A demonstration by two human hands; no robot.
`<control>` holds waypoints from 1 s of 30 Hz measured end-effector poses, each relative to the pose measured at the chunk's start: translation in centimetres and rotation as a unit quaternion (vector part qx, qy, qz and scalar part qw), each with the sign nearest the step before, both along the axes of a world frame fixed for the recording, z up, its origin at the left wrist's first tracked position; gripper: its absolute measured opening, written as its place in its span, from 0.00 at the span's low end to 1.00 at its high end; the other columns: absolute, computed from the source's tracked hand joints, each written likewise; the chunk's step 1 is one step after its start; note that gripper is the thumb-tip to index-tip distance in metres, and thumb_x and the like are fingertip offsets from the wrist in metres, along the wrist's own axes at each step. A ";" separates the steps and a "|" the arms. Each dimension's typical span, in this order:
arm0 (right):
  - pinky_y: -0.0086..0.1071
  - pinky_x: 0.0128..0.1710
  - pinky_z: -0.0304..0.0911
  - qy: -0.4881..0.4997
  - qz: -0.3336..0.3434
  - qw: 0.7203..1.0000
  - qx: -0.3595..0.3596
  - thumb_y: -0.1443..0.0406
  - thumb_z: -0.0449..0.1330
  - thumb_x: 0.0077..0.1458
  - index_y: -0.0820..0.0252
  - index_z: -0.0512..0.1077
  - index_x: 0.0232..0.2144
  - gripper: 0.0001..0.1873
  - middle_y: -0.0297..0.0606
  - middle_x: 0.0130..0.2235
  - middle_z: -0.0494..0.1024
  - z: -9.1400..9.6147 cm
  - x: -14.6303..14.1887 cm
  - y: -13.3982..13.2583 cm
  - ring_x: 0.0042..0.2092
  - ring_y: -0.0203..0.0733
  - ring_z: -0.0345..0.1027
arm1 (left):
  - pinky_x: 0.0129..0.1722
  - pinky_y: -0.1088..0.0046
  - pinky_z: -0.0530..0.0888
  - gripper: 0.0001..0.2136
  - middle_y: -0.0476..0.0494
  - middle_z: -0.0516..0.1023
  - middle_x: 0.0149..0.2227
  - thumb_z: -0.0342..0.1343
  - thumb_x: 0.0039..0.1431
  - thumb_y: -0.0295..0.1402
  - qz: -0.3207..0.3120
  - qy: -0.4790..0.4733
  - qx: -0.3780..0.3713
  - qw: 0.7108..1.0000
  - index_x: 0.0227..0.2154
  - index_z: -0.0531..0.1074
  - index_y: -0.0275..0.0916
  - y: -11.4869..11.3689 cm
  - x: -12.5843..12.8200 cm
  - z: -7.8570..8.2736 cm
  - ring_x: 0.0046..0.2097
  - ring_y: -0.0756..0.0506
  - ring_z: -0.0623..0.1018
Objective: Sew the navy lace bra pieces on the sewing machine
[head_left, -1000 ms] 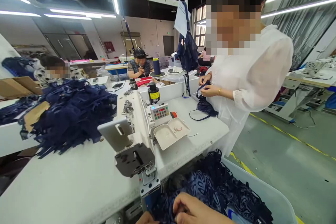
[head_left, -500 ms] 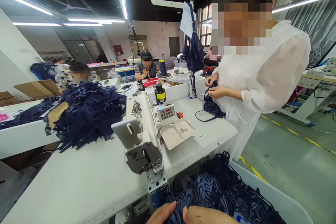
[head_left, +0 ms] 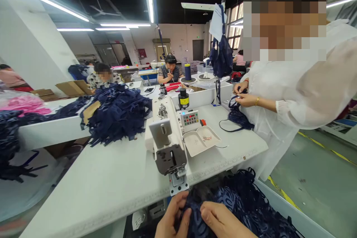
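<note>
Pinching a navy patterned garment (head_left: 196, 212) between thumb and fingers, the left hand (head_left: 174, 215) is closed on its left side; the right hand (head_left: 221, 219) grips the cloth from the other side, thumb uppermost. The garment is just off the front edge of the white sewing table (head_left: 122, 178), near the machine's metal plate (head_left: 179, 186). Beside the right hand, below that same edge, a heap of navy straps and patterned cloth (head_left: 251, 200) fills a pale bin (head_left: 292, 200). Above the plate stands the sewing machine (head_left: 167, 134), running back from the front edge. Right of it lies a two-part tray (head_left: 192, 147), small reddish and pale pieces in its right compartment, with a control panel (head_left: 190, 118) behind. Toward the table's far left corner rises a pile of navy fabric pieces (head_left: 119, 113). At the right edge stands a co-worker in white (head_left: 290, 100), holding another navy garment (head_left: 240, 117) partly resting on the tabletop. Another dark garment (head_left: 221, 57) hangs beyond the far edge.
</note>
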State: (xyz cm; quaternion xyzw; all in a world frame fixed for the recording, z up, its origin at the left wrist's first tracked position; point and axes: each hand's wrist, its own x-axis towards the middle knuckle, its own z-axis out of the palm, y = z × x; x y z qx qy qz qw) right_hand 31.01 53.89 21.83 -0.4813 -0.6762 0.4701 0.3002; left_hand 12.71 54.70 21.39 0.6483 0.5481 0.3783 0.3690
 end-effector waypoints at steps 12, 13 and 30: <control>0.35 0.46 0.62 0.206 -0.099 0.973 -0.042 0.49 0.58 0.55 0.60 0.73 0.35 0.20 0.38 0.37 0.76 1.8 -3.1 5.1 0.43 0.46 0.67 | 0.45 0.74 0.75 0.10 0.43 0.74 0.46 0.49 0.61 0.27 -0.011 0.108 0.099 0.989 0.44 0.69 0.42 -0.4 0.5 4.3 0.43 0.48 0.77; 0.34 0.45 0.62 0.211 -0.096 0.972 -0.037 0.49 0.58 0.56 0.60 0.73 0.35 0.20 0.38 0.36 0.76 1.8 -3.4 5.8 0.42 0.45 0.67 | 0.45 0.74 0.75 0.10 0.43 0.73 0.48 0.48 0.63 0.27 -0.014 0.154 0.134 0.979 0.44 0.69 0.42 -0.1 0.2 4.0 0.44 0.48 0.77; 0.43 0.50 0.64 0.051 -0.057 0.982 0.170 0.61 0.52 0.54 0.62 0.74 0.45 0.19 0.47 0.49 0.75 1.9 -4.6 11.5 0.49 0.50 0.68 | 0.52 0.69 0.73 0.28 0.39 0.67 0.60 0.39 0.57 0.15 0.047 0.494 0.297 0.816 0.61 0.59 0.31 1.0 0.3 -6.7 0.54 0.45 0.72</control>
